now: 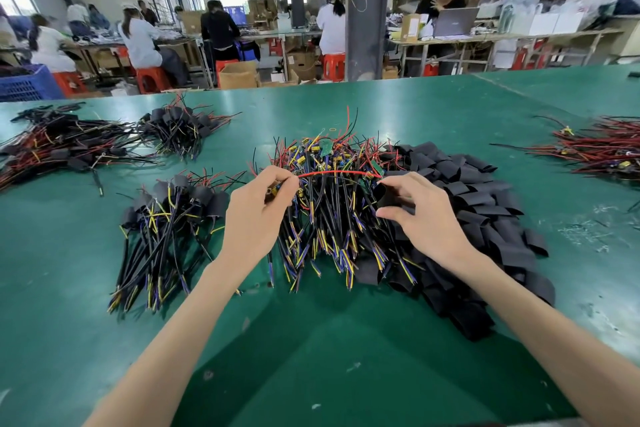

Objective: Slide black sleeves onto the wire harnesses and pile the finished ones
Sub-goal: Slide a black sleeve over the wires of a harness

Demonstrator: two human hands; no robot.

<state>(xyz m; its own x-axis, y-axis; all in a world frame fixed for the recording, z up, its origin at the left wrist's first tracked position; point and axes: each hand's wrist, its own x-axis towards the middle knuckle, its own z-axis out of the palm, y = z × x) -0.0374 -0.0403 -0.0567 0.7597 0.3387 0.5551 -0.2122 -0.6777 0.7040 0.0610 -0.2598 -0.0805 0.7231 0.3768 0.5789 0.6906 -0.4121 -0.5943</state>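
Note:
My left hand (258,210) pinches a wire harness by its yellow connector end, and its red wire (337,172) stretches to the right. My right hand (417,210) holds a black sleeve (386,196) between thumb and fingers, with the sleeve's mouth at the red wire's tip. Both hands hover over the heap of bare harnesses (329,211) in the middle of the green table (311,340). A heap of loose black sleeves (485,218) lies to the right of it. A pile of sleeved harnesses (166,229) lies to the left.
More sleeved harnesses lie at the far left (62,146) and behind the left pile (183,130). A bundle of red and black wires (602,149) sits at the far right. Small scraps litter the table's right side. Several people work at benches beyond the table.

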